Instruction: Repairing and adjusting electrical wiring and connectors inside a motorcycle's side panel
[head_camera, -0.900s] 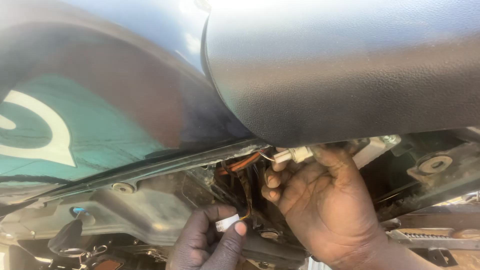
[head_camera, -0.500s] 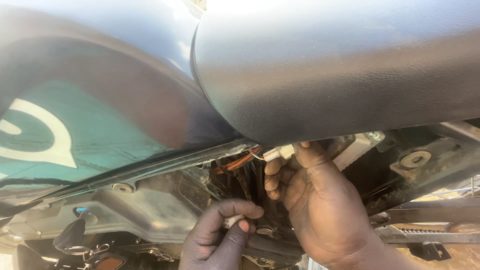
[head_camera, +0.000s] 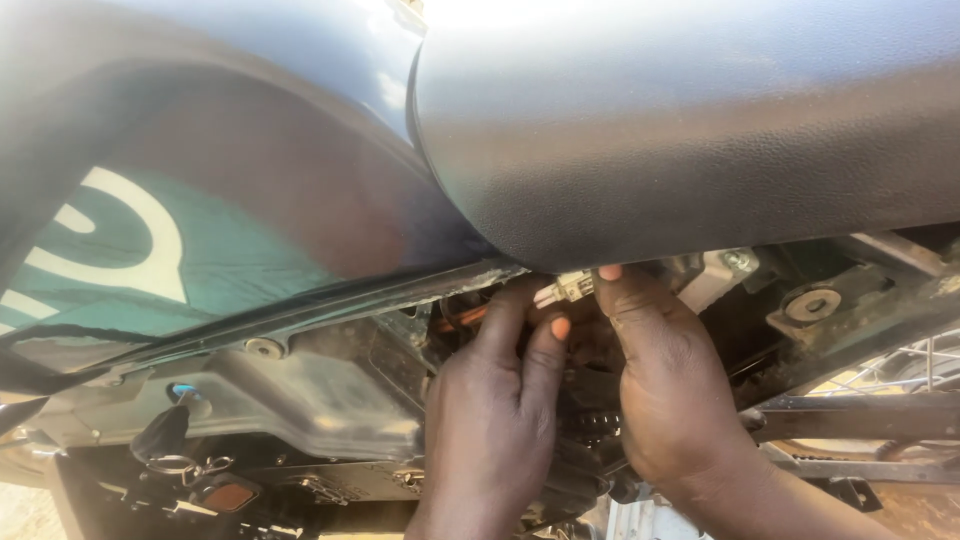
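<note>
The motorcycle frame (head_camera: 860, 415) carried everything; a black seat (head_camera: 700, 130) sat on it at the upper right; a dark tank (head_camera: 200, 150) with a teal and white panel lay to the left; a grey cover (head_camera: 330, 390) hung beneath; a white connector (head_camera: 565, 290) sat under the seat's edge.

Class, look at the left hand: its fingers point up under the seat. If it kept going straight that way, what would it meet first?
Probably the white connector just above the left hand, then the seat underside; depth is unclear.
</note>
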